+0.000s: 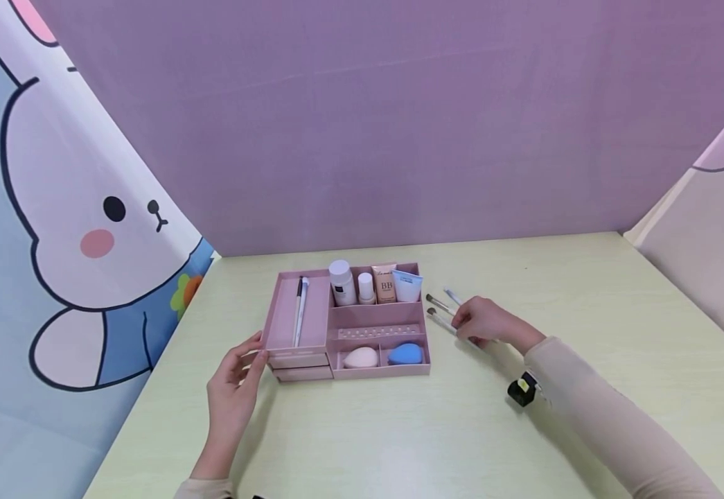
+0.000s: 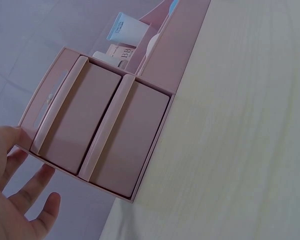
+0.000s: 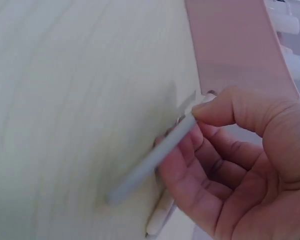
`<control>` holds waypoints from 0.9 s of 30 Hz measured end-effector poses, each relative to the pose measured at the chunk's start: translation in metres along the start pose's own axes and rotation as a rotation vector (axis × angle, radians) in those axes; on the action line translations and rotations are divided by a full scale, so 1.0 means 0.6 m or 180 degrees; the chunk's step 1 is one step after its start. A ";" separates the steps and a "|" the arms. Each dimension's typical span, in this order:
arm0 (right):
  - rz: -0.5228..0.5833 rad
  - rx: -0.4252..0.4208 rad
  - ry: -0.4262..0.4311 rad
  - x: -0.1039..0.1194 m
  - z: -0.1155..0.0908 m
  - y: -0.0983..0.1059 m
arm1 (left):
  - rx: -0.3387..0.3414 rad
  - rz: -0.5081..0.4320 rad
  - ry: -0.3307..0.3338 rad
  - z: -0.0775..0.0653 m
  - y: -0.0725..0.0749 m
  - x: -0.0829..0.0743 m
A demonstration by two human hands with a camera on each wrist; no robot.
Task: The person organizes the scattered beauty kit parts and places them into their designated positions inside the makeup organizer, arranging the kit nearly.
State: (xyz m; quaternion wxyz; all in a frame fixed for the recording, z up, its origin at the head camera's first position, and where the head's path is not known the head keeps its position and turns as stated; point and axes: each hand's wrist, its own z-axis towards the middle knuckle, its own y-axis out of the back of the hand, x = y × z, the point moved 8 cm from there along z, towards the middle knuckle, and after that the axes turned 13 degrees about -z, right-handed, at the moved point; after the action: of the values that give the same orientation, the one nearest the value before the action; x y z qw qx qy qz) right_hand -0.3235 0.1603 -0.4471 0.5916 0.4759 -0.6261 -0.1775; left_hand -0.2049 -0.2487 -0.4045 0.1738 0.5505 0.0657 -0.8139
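A pink makeup organizer (image 1: 330, 326) stands on the table. My left hand (image 1: 234, 388) holds its front left corner, thumb at the front and fingers along the side; in the left wrist view two drawers (image 2: 77, 117) are closed. To the right of the organizer, my right hand (image 1: 486, 322) pinches a makeup brush (image 3: 150, 162) by its pale handle, between thumb and fingers. Another white-handled brush (image 3: 162, 212) lies on the table below the fingers. Brush heads (image 1: 431, 299) point toward the organizer in the head view.
Two brushes (image 1: 300, 312) lie in the organizer's left tray. Its back compartment holds a white bottle (image 1: 343, 283), a smaller bottle (image 1: 366, 287), a BB tube (image 1: 384, 284) and a blue-white tube (image 1: 407, 285). A pale sponge (image 1: 362, 357) and a blue sponge (image 1: 406, 354) sit in front.
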 end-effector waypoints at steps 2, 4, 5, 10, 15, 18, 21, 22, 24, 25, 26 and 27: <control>0.0175 0.0068 0.0003 -0.002 0.000 -0.002 | 0.0001 0.0007 0.0007 0.000 0.000 0.001; 0.0353 0.0116 0.0001 -0.005 0.000 -0.004 | -0.0002 0.0006 0.0009 0.001 0.000 0.002; 0.0447 0.0141 0.0006 -0.007 0.000 -0.005 | -0.0003 0.0008 0.0010 0.001 0.000 0.002; 0.0882 0.0232 0.0043 -0.011 -0.001 -0.007 | -0.0004 0.0026 0.0028 0.001 -0.001 0.002; 0.1311 0.0324 0.0091 -0.008 -0.005 -0.012 | 0.0002 0.0037 0.0051 0.002 -0.001 0.003; 0.1510 0.0350 0.0138 -0.005 -0.009 -0.014 | 0.0002 0.0053 0.0065 0.002 -0.001 0.004; 0.1685 0.0357 0.0166 -0.002 -0.012 -0.017 | 0.0010 0.0062 0.0088 0.001 0.000 0.003; 0.1740 0.0355 0.0171 -0.001 -0.014 -0.017 | 0.0013 0.0064 0.0096 0.001 0.000 0.003; 0.1856 0.0351 0.0192 0.003 -0.016 -0.019 | 0.0018 0.0069 0.0110 0.001 0.000 0.003; 0.1903 0.0341 0.0201 0.005 -0.018 -0.019 | 0.0020 0.0071 0.0114 0.001 0.000 0.003; 0.1940 0.0329 0.0211 0.007 -0.019 -0.020 | 0.0021 0.0069 0.0114 0.001 0.001 0.003; 0.1981 0.0316 0.0222 0.009 -0.020 -0.020 | 0.0022 0.0065 0.0111 0.001 0.000 0.003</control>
State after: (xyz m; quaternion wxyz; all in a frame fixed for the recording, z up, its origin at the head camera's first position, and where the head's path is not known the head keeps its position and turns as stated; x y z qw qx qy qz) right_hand -0.3073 0.1543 -0.4507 0.6147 0.2956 -0.7289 0.0592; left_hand -0.2058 -0.2495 -0.4060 0.1791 0.5659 0.0602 -0.8025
